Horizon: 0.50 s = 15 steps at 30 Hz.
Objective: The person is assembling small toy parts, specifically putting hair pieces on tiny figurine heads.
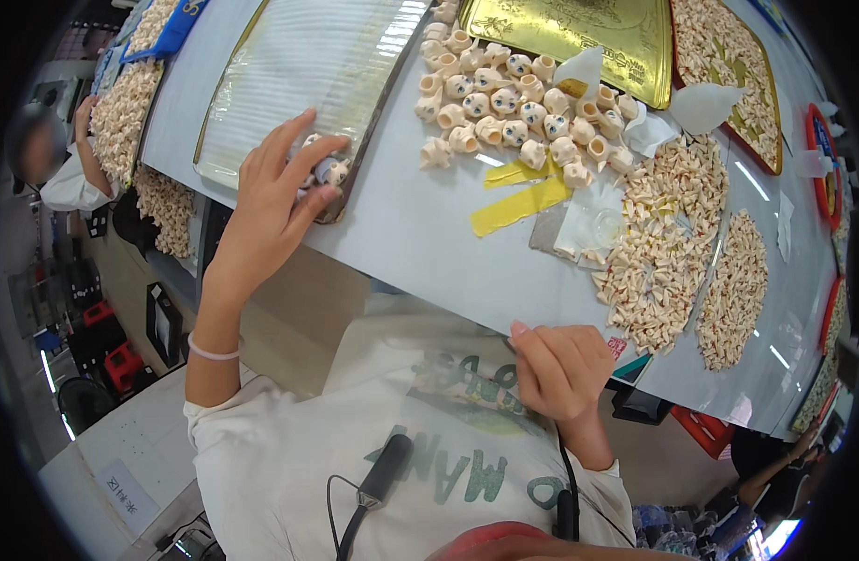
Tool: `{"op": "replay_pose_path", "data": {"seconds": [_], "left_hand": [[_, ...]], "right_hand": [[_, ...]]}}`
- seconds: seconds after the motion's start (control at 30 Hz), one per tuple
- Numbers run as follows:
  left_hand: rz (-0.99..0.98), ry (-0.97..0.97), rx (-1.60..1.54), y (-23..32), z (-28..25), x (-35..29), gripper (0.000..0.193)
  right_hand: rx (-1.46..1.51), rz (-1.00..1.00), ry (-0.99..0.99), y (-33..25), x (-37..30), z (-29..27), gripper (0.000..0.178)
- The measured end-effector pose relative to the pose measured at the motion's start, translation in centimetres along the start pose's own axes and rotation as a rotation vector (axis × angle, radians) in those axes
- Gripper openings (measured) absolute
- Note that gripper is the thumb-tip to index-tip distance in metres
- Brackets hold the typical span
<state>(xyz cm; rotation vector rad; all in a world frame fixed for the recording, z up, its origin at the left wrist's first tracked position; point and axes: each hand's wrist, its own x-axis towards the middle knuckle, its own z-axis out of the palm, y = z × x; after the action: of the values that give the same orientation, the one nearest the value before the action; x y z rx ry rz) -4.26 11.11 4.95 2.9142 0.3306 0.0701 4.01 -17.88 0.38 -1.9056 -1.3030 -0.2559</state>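
My left hand [269,201] reaches over the near corner of a shallow tray [299,89] lined with ridged, whitish sheeting. Its thumb and fingers curl around a small doll head [333,172] with painted eyes, partly covered by the fingers. Close to the table's front edge, my right hand [568,372] is closed, thumb and fingertips together; a thin dark bit shows by the fingertips, too small to name. Several pale doll heads [504,101], many with blue painted eyes, lie crowded on the table beyond.
Yellow tape strips [520,207] lie below the heads. Heaps of small pale parts [668,248] cover the right side. A golden tray [579,42] stands at the back, beside a part-filled tray [729,79]. Another person [79,173] is at the far left.
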Motion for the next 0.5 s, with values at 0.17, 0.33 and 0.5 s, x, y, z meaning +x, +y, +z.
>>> {"op": "replay_pose_path", "data": {"seconds": [0.17,0.33,0.5], "left_hand": [[0.019,0.202,-0.025,-1.2,1.1,0.1,0.027],[0.045,0.194,-0.121,-1.4,0.6,1.0,0.026],[0.174,0.363,-0.239,-1.3,0.9,1.9,0.027]], "right_hand": [[0.092,0.047,-0.004,0.1,0.1,-0.5,0.028],[0.118,0.074,0.003,0.0,0.1,-0.8,0.028],[0.142,0.091,0.062,0.2,-0.1,-1.7,0.023]]}}
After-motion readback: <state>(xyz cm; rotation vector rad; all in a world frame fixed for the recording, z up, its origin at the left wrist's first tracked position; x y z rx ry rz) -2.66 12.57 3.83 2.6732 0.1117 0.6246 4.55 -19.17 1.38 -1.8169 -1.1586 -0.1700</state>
